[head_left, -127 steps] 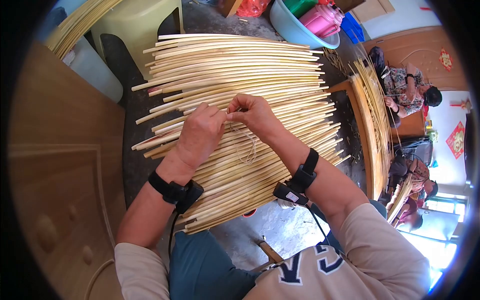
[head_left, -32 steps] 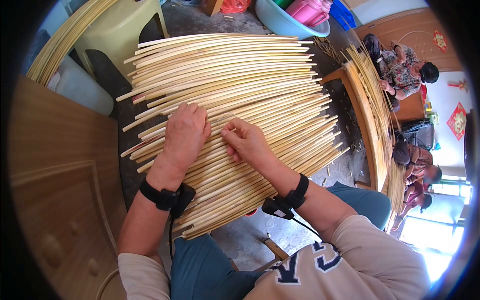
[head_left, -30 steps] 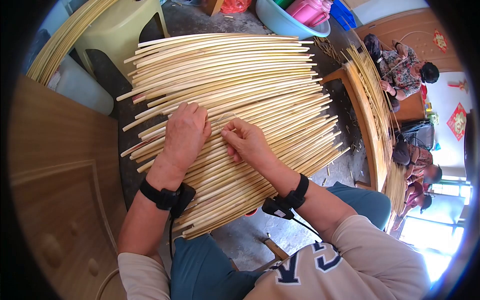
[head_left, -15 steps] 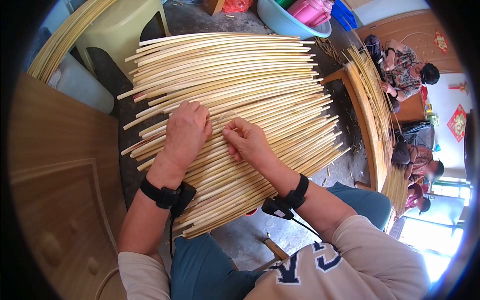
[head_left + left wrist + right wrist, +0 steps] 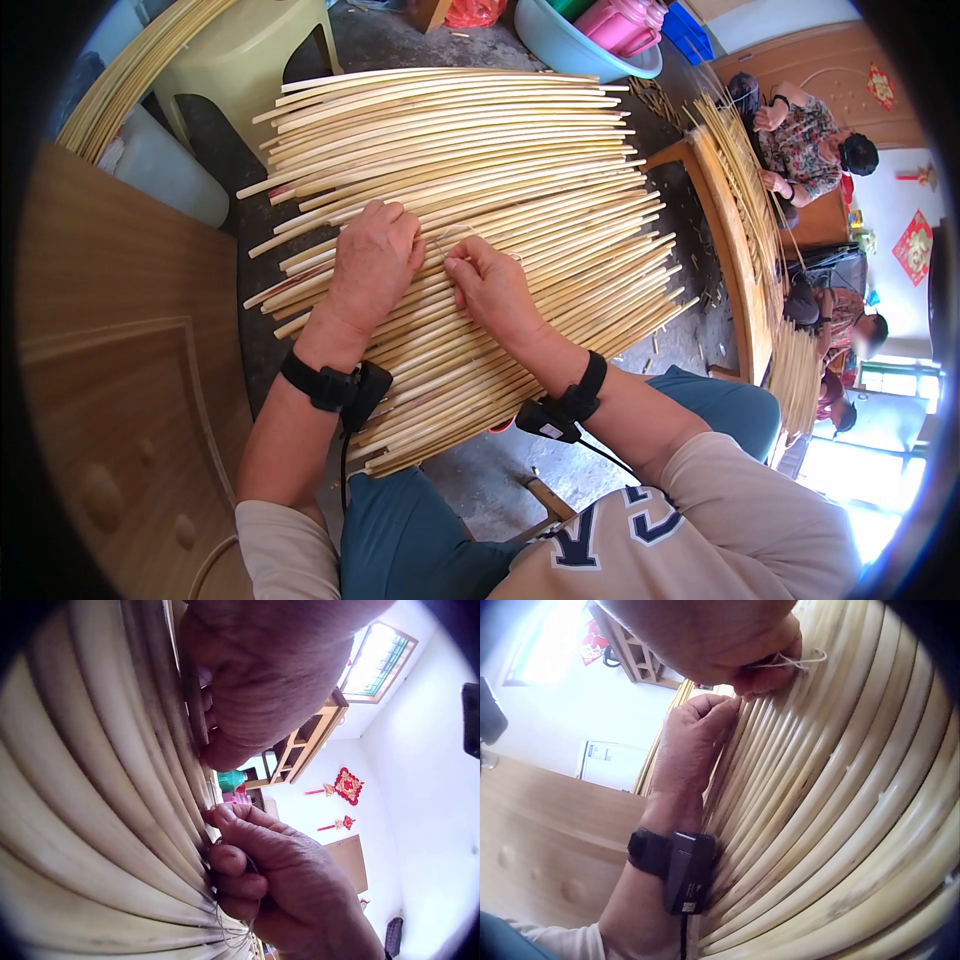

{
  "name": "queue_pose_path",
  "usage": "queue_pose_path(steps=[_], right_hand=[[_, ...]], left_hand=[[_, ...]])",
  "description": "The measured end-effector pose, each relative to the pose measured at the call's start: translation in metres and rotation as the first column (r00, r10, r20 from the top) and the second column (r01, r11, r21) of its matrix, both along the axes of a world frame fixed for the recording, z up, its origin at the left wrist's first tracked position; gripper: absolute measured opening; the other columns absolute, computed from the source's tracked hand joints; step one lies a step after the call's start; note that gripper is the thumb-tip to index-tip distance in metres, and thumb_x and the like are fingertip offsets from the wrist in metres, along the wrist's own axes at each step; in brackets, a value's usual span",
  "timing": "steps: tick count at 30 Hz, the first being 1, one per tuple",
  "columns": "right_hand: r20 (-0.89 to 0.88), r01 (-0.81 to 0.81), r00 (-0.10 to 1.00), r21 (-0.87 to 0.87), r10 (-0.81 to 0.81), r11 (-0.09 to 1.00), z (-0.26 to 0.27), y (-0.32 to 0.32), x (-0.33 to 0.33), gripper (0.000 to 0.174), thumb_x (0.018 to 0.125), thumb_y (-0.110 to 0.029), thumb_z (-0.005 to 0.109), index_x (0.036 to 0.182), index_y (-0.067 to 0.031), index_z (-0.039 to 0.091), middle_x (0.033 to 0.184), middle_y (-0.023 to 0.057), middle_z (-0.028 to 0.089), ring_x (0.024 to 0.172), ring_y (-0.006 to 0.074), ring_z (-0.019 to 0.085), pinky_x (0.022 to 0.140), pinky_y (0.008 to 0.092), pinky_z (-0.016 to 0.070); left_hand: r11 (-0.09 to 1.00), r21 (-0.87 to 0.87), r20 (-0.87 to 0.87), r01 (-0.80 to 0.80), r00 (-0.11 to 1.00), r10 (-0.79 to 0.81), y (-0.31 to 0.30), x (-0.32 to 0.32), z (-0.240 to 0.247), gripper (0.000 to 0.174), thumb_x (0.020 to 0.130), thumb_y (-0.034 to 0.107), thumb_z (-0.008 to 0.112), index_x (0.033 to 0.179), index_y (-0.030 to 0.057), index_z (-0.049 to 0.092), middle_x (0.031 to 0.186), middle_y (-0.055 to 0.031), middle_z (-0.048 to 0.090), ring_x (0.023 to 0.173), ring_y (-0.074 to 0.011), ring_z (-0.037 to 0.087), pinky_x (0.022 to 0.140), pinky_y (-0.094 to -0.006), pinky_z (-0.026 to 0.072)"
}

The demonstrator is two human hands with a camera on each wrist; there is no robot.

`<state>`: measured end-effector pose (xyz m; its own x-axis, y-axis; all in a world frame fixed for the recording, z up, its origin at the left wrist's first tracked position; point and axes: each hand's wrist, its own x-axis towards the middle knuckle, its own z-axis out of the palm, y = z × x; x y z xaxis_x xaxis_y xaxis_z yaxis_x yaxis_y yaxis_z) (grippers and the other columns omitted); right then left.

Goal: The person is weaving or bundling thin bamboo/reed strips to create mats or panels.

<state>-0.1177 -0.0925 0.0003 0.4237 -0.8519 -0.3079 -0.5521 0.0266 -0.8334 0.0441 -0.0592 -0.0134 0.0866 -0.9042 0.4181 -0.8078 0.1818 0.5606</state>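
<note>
A wide mat of pale peeled sticks (image 5: 480,130), laid side by side, spreads under both hands. My left hand (image 5: 375,262) lies over the middle of it with fingers curled down. In the left wrist view the fingers of the left hand (image 5: 262,682) grip the edge of a thin stick (image 5: 193,705). Just to its right, my right hand (image 5: 497,292) pinches a thin pale string between thumb and forefinger. Loops of the string (image 5: 791,661) hang from the right hand (image 5: 712,637) in the right wrist view. Part of the string is hidden behind the fingers.
A wooden cabinet (image 5: 130,300) stands close on the left. A cream plastic stool (image 5: 240,75) and a blue basin (image 5: 570,45) with a pink jug (image 5: 620,25) are beyond the mat. On the right, a wooden bench (image 5: 725,240) bears more sticks; other people sit behind it.
Since about four seconds ago the hands have parted slightly and the string loops no longer hang over the mat. During the last second both hands have barely moved.
</note>
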Motion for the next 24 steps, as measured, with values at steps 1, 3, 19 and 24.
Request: queue_pose_path(steps=[1, 3, 19, 24], right_hand=[[0.021, 0.023, 0.999, 0.046, -0.024, 0.999, 0.001, 0.0, 0.001, 0.011, 0.091, -0.014, 0.053, 0.086, -0.0038, 0.056, 0.054, -0.0002, 0.05, 0.044, 0.0064, 0.046, 0.041, 0.0215, 0.0369], [0.037, 0.039, 0.998, 0.058, -0.041, 0.998, -0.002, 0.0, 0.002, 0.011, 0.09, -0.014, 0.053, 0.086, -0.0034, 0.056, 0.054, -0.0001, 0.05, 0.044, 0.0064, 0.045, 0.041, 0.0217, 0.0367], [-0.072, 0.121, 0.989, -0.119, -0.13, 0.986, -0.017, -0.002, 0.009, 0.015, 0.081, -0.018, 0.061, 0.078, -0.0042, 0.061, 0.066, 0.017, 0.06, 0.066, 0.0339, 0.06, 0.062, 0.0396, 0.0472], [-0.081, 0.129, 0.987, -0.106, -0.138, 0.986, -0.013, -0.006, 0.014, 0.017, 0.081, -0.018, 0.062, 0.075, -0.0026, 0.059, 0.064, 0.0169, 0.06, 0.061, 0.0325, 0.059, 0.059, 0.0394, 0.0467]], left_hand=[[1.0, 0.0, 0.0, -0.001, 1.0, 0.001, 0.0, 0.0, -0.001, 0.013, 0.068, 0.004, 0.066, 0.073, 0.0053, 0.055, 0.073, -0.0089, 0.053, 0.074, -0.0286, 0.054, 0.063, -0.037, 0.0463], [1.0, -0.019, -0.001, 0.024, 1.0, -0.024, -0.001, 0.0, -0.002, 0.012, 0.067, 0.004, 0.065, 0.072, 0.005, 0.054, 0.071, -0.0094, 0.052, 0.072, -0.0285, 0.053, 0.062, -0.0369, 0.0456], [0.996, -0.081, -0.045, 0.047, 0.998, -0.051, -0.001, -0.001, -0.004, 0.013, 0.065, 0.002, 0.064, 0.07, 0.0039, 0.052, 0.07, -0.0109, 0.051, 0.07, -0.0297, 0.052, 0.06, -0.0381, 0.0442], [0.997, -0.065, -0.072, 0.051, 0.996, -0.056, -0.001, -0.004, -0.004, 0.013, 0.065, 0.002, 0.065, 0.07, 0.0038, 0.052, 0.071, -0.0111, 0.052, 0.07, -0.0303, 0.052, 0.06, -0.0382, 0.044]])
